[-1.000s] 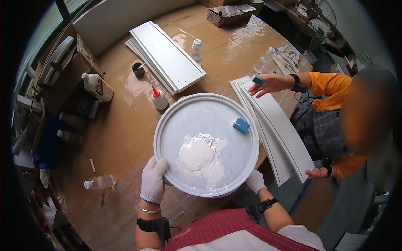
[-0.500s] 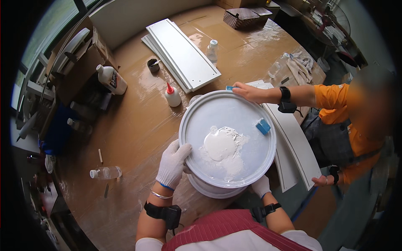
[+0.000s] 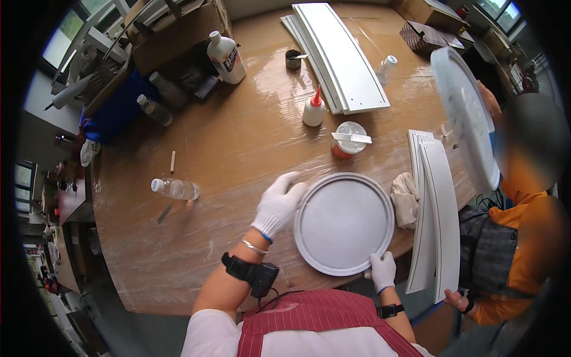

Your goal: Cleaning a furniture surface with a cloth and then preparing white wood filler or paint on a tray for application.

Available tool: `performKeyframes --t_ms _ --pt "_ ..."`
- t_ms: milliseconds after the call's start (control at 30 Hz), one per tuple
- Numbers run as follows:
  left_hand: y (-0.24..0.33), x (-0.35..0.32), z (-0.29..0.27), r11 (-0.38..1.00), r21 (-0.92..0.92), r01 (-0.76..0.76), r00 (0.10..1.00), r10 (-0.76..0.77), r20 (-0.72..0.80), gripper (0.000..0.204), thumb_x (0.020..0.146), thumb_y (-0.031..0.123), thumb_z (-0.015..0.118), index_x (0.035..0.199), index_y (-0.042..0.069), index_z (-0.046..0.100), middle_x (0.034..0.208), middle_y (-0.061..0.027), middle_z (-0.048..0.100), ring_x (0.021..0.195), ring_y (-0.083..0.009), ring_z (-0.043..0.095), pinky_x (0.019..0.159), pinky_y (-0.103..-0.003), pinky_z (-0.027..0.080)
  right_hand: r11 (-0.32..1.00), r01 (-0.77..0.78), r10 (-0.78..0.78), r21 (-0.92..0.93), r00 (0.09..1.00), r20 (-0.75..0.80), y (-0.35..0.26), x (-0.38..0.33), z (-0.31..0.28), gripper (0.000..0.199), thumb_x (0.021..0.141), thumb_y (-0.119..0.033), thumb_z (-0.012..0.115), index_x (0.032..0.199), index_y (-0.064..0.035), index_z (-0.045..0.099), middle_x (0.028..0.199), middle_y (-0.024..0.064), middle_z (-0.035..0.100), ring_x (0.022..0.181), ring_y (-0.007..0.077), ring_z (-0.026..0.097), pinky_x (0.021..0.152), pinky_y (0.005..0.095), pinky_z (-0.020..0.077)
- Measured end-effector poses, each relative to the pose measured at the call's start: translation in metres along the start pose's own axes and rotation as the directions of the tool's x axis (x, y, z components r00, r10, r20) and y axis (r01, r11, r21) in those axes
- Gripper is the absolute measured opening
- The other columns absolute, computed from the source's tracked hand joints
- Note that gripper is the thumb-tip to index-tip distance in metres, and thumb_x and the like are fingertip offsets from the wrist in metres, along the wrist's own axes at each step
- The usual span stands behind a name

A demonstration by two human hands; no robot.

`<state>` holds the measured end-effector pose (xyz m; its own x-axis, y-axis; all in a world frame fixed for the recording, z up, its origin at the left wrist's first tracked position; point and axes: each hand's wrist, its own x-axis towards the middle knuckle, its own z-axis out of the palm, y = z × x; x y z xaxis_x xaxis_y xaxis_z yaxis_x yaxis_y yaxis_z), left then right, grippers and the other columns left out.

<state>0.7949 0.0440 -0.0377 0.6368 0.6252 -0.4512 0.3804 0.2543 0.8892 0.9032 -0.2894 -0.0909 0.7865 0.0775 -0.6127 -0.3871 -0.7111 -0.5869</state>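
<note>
A round pale-grey lid with a raised rim lies face up by the table's near edge; what is under it is hidden. My left hand, in a white knit glove, is at its left rim with thumb and fingers apart, holding nothing. At the lower right of the rim, my gloved right hand has its fingers closed on the edge. A larger whitish lid stands tilted almost on edge at the right, in a co-worker's hand.
Beyond the lid are a tub with a white scraper across it and a red-tipped glue bottle. White panels lie stacked farther back. A cloth and curved white panels are at the right; the co-worker's lower hand touches one.
The larger lid has left my hands and moved right and up to the co-worker. The smaller lid and the tub are now uncovered. My view has shifted, and the right hand shows more fully.
</note>
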Motion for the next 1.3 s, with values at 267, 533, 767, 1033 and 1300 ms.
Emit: performKeyframes --t_ms 267,533,767,1033,1300 --pt "-0.081 -0.033 -0.034 0.922 0.148 0.358 0.922 -0.374 0.103 0.061 0.095 0.039 0.069 0.139 -0.002 0.056 0.114 -0.0152 0.070 0.089 -0.0183 0.068 0.077 -0.034 0.058 0.991 -0.029 0.026 0.127 0.999 0.022 -0.029 0.019 0.019 0.031 0.091 -0.018 0.068 0.105 0.0073 0.057 0.091 0.0131 0.064 0.066 0.0179 0.067 0.044 0.0305 0.0577" --pt "-0.064 -0.018 -0.001 0.920 0.136 0.368 0.926 -0.377 0.039 0.035 0.091 0.023 0.073 0.108 -0.003 0.058 0.082 -0.0086 0.066 0.068 -0.0147 0.064 0.059 -0.031 0.057 0.999 0.023 -0.021 0.042 0.999 -0.039 -0.038 0.045 0.011 0.032 0.091 -0.018 0.069 0.107 0.0072 0.058 0.087 0.0128 0.065 0.062 0.0178 0.066 0.044 0.0310 0.0572" --pt "-0.074 -0.012 0.003 0.927 0.102 0.361 0.924 -0.371 0.091 0.039 0.091 0.026 0.075 0.111 -0.003 0.059 0.080 -0.0088 0.067 0.069 -0.0156 0.066 0.063 -0.031 0.058 0.987 0.144 -0.152 -0.073 0.980 -0.126 -0.025 0.071 -0.004 0.036 0.089 -0.023 0.072 0.110 0.0036 0.061 0.087 0.0141 0.068 0.069 0.0226 0.068 0.059 0.0354 0.0562" --pt "-0.099 -0.057 -0.075 0.535 0.843 -0.052 0.916 0.362 -0.173 0.051 0.088 0.032 0.076 0.128 0.003 0.063 0.130 -0.0188 0.064 0.118 -0.0351 0.062 0.098 -0.049 0.051 0.783 0.604 -0.621 -0.147 0.747 -0.237 -0.109 0.049 -0.006 0.034 0.091 -0.009 0.071 0.122 0.0040 0.064 0.106 0.0129 0.068 0.093 0.0218 0.067 0.086 0.0347 0.0551" --pt "-0.223 -0.167 -0.229 0.292 0.839 0.458 0.822 0.219 -0.525 0.073 0.093 0.051 0.060 0.155 0.015 0.045 0.165 -0.0243 0.030 0.152 -0.0460 0.025 0.125 -0.057 0.016 0.594 0.798 -0.782 -0.100 0.603 0.157 -0.142 -0.004 0.069 0.026 0.092 -0.001 0.067 0.117 0.0030 0.065 0.103 0.0085 0.069 0.095 0.0150 0.066 0.090 0.0294 0.0542"
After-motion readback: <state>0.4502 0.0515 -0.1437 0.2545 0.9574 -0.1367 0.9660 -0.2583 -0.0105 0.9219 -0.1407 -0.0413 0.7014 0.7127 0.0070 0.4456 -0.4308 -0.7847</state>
